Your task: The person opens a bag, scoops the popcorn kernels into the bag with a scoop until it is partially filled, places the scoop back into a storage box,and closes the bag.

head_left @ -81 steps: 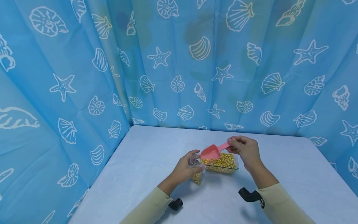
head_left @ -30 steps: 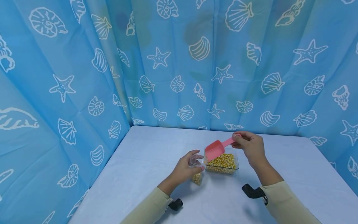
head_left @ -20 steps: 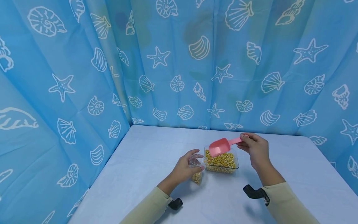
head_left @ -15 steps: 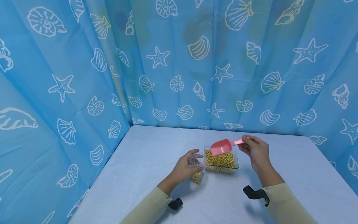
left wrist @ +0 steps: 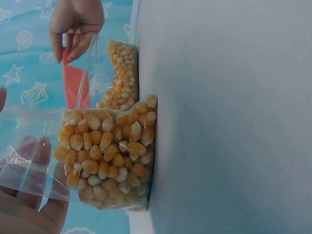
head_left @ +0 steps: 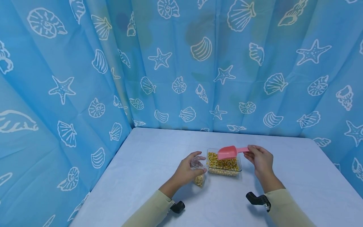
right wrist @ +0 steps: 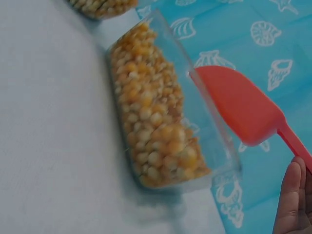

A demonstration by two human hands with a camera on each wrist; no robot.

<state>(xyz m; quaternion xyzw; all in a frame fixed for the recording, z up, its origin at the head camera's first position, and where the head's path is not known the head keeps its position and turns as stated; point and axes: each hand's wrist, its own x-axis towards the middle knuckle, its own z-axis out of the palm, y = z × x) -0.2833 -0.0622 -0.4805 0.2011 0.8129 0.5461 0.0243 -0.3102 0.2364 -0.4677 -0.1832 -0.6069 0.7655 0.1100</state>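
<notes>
In the head view my left hand [head_left: 185, 170] holds the top of a clear plastic bag [left wrist: 105, 156], fingers and thumb spread around its mouth. Corn kernels fill the bag's lower part, which stands on the table. My right hand [head_left: 261, 159] pinches the handle end of a pink scoop [head_left: 227, 153]. The scoop hangs over a clear rectangular container [head_left: 241, 165], its bowl tilted and overlapping the far part of the container. Corn kernels [right wrist: 146, 107] lie in that container, heaped unevenly in the right wrist view. No kernels show in the visible part of the scoop's bowl.
A white-covered table [head_left: 158, 151] carries the bag and the container side by side, close together. Behind and to the left hangs a blue curtain [head_left: 175, 101] with white shell and starfish prints. Black wrist devices [head_left: 178, 207] sit at both sleeves.
The scoop earlier tipped kernels at the bag's mouth. My right hand then drew it right, and it has now come down lower over the container. My left hand stays in place.
</notes>
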